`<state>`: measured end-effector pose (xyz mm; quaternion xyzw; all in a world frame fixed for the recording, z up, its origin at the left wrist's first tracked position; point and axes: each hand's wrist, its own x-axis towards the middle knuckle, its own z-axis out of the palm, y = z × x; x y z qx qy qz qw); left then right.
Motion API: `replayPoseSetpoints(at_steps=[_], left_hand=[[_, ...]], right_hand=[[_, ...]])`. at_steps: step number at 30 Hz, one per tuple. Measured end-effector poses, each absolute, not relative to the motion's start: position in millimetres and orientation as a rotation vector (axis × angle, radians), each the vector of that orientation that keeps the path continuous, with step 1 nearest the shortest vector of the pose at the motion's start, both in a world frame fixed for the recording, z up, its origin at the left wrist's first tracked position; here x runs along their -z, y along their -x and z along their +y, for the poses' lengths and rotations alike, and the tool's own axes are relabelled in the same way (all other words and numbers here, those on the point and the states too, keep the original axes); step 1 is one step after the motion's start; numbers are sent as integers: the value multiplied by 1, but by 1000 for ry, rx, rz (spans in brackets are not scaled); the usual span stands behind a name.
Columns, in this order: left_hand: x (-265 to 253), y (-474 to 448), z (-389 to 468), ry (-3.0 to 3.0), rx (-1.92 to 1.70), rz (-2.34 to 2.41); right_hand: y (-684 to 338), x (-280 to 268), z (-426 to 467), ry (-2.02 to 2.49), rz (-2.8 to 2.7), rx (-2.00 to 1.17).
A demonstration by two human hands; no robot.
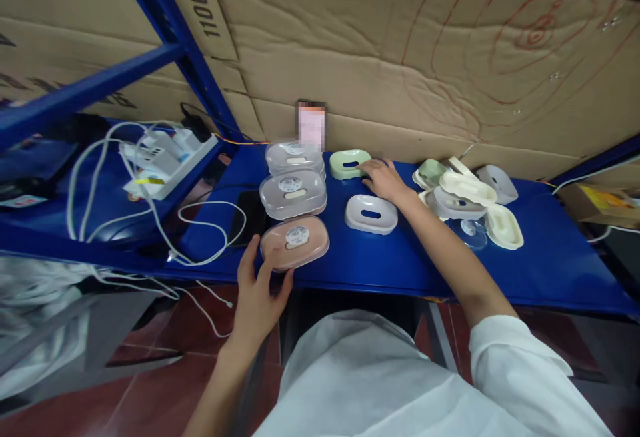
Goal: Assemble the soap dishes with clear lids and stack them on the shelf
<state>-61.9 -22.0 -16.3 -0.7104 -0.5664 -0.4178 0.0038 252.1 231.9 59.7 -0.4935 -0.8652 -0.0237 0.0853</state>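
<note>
At the shelf's front, a pink soap box [295, 244] with a clear, labelled lid has my left hand [257, 290] at its left and near edges, fingers and thumb curved round it. Farther back, the fingers of my right hand [384, 178] grip the right end of a light green soap dish [345, 162] with a slot. Nearer to me than that hand lies a pale grey soap dish [383, 222], untouched. Two grey soap boxes with clear lids, the near one [280, 200] and the far one [285, 157], line up behind the pink box.
Several loose cream, green and grey soap dish parts [467, 187] and a clear lid [470, 232] are heaped at the right. A phone-like object [311, 125] leans against the cardboard [360, 90]. White cables and a power strip [173, 164] occupy the left, beside a dark phone [247, 214].
</note>
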Motion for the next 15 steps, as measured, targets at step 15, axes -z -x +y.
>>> replayPoseSetpoints(at_steps=[15], left_hand=[[-22,-54,26,2933,778,-1181]], right_hand=[[-362,-77,112,1535,-2191,294]])
